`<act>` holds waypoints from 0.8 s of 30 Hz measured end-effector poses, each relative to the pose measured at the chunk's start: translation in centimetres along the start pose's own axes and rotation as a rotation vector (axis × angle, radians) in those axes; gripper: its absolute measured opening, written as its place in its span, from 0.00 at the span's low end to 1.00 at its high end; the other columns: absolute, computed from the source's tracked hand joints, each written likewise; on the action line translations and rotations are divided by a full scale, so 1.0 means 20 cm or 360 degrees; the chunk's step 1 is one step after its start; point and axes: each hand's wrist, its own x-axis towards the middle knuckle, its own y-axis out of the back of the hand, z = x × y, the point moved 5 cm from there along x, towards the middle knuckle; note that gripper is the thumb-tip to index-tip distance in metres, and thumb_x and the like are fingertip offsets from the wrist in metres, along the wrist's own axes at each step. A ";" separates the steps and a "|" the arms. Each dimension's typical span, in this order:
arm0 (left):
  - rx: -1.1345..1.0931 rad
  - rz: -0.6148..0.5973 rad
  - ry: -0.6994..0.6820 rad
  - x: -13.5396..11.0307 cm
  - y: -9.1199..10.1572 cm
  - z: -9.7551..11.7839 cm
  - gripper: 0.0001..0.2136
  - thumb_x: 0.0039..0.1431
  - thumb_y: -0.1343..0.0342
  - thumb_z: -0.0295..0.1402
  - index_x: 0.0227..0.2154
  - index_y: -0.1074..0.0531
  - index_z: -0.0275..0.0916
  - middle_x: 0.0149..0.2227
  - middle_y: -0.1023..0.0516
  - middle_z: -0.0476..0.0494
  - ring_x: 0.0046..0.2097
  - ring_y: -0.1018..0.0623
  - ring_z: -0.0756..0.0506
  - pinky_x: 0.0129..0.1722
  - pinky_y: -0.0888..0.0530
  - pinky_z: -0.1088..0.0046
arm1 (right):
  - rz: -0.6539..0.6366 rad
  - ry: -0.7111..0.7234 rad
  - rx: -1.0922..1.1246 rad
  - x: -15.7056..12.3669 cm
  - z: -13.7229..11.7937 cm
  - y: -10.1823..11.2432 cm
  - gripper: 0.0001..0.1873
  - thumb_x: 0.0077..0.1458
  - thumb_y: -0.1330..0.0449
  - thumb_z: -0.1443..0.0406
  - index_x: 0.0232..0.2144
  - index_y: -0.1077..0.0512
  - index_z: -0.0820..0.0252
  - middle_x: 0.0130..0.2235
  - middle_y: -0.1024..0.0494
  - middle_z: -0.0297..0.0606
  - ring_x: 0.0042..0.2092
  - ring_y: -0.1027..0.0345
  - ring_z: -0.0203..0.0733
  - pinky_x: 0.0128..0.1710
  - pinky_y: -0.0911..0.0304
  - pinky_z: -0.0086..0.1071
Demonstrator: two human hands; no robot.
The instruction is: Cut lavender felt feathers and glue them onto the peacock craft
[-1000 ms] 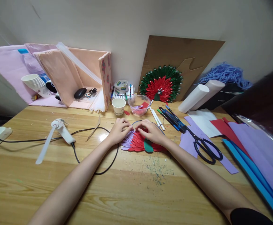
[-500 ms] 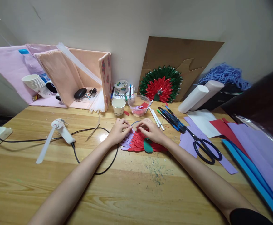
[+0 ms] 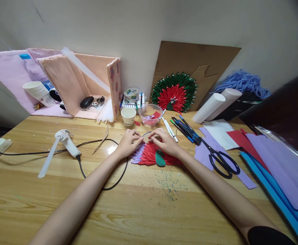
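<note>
A fan-shaped peacock craft (image 3: pixel 149 158) lies on the table, with red petals in the middle, purple ones on the left and a green body (image 3: pixel 160 158) at the front. Over the purple petals, my left hand (image 3: pixel 129 143) has its thumb and fingers pinched together. My right hand (image 3: pixel 164 141) bends over the top of the red petals, its fingertips drawn together. Between the two sets of fingertips runs a thin blue curved line (image 3: pixel 146 133) at the craft's far edge. What each pinch holds is too small to make out.
A white glue gun (image 3: pixel 68 143) with a black cord stands left. Beyond my hands are a paper cup (image 3: pixel 128 116), a clear bowl (image 3: pixel 150 117) and a finished green-red peacock (image 3: pixel 173 92) against cardboard. Black scissors (image 3: pixel 222 163), pens and felt sheets (image 3: pixel 279 163) lie right.
The whole view has shifted slightly, so things appear a little further left. Both hands keep nearly the same place and pinched pose at the craft.
</note>
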 end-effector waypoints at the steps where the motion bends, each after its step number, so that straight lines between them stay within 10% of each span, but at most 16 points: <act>1: -0.0003 -0.0005 -0.0010 0.00 0.00 0.00 0.14 0.61 0.53 0.39 0.32 0.22 0.43 0.37 0.28 0.45 0.43 0.34 0.45 0.46 0.36 0.64 | -0.0002 -0.0003 0.0003 0.00 0.00 0.00 0.07 0.57 0.49 0.68 0.35 0.31 0.58 0.35 0.26 0.39 0.43 0.32 0.43 0.45 0.39 0.40; 24: -0.0002 -0.0044 -0.0075 -0.01 0.00 0.02 0.15 0.62 0.54 0.39 0.32 0.22 0.44 0.37 0.28 0.45 0.43 0.34 0.45 0.46 0.35 0.65 | -0.0131 0.0108 -0.0218 -0.01 -0.04 -0.04 0.10 0.55 0.47 0.71 0.35 0.28 0.54 0.37 0.26 0.37 0.44 0.35 0.43 0.45 0.40 0.38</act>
